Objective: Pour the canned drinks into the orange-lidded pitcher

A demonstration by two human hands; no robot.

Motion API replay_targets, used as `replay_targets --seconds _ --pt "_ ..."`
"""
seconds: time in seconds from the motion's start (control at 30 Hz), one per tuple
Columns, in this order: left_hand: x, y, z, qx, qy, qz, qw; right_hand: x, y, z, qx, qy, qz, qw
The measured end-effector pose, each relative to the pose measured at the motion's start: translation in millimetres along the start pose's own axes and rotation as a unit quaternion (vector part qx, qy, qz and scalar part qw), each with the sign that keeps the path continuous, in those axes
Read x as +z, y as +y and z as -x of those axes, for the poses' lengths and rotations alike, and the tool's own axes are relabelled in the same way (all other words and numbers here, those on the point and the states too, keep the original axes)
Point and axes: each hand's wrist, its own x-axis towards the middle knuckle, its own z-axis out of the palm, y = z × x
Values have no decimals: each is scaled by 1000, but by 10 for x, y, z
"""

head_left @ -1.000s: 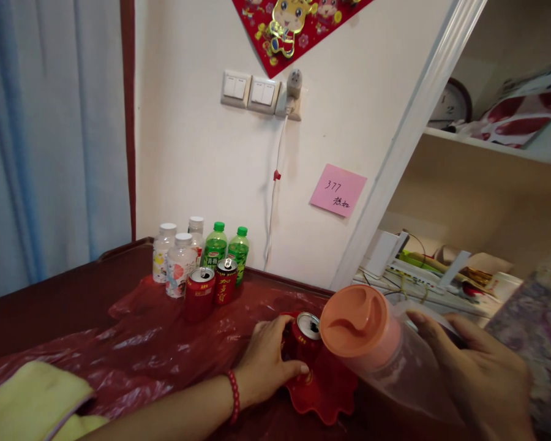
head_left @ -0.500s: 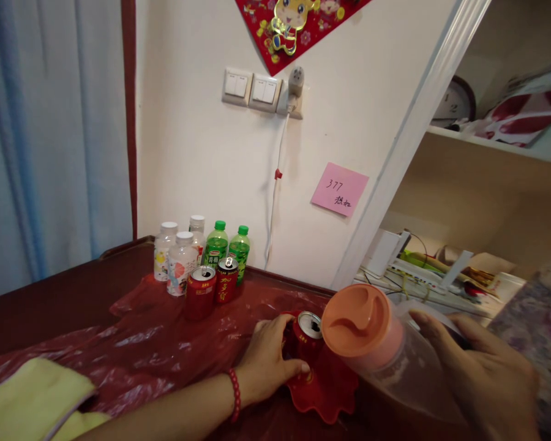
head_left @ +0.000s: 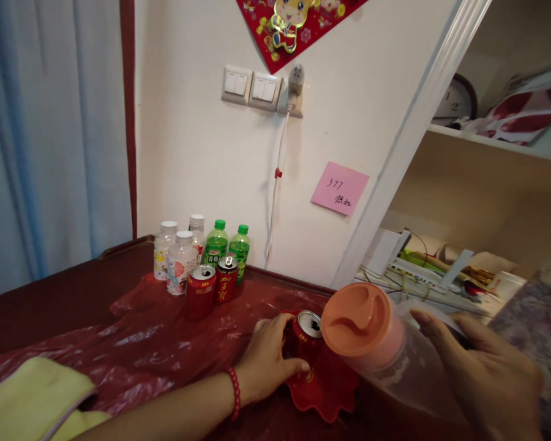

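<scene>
My left hand [head_left: 270,355], with a red bead bracelet at the wrist, is wrapped round a red drink can [head_left: 308,331] with an opened top. That can stands upright on a red wavy-rimmed dish [head_left: 328,398]. From the right, my right hand [head_left: 491,367] grips a clear plastic pitcher [head_left: 413,373] by its handle. The pitcher is tilted, its orange lid [head_left: 358,318] close beside the can's top. I cannot make out any liquid running between them.
Behind, to the left, stand two red cans [head_left: 201,294], two green bottles [head_left: 239,245] and three white-capped clear bottles [head_left: 182,266]. Red plastic film [head_left: 156,343] covers part of the dark table. A yellow cloth [head_left: 32,398] lies at front left. The wall [head_left: 202,165] rises behind.
</scene>
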Motion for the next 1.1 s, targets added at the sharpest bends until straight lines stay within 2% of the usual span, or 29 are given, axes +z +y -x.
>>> replay_targets --seconds 0.27,1.1 --pt "8 -2 4 2 2 1 1000 -11 1 -20 27 -15 -4 1000" --pt "13 -3 -1 5 4 -6 1000 0 -30 -22 39 -5 -15 999"
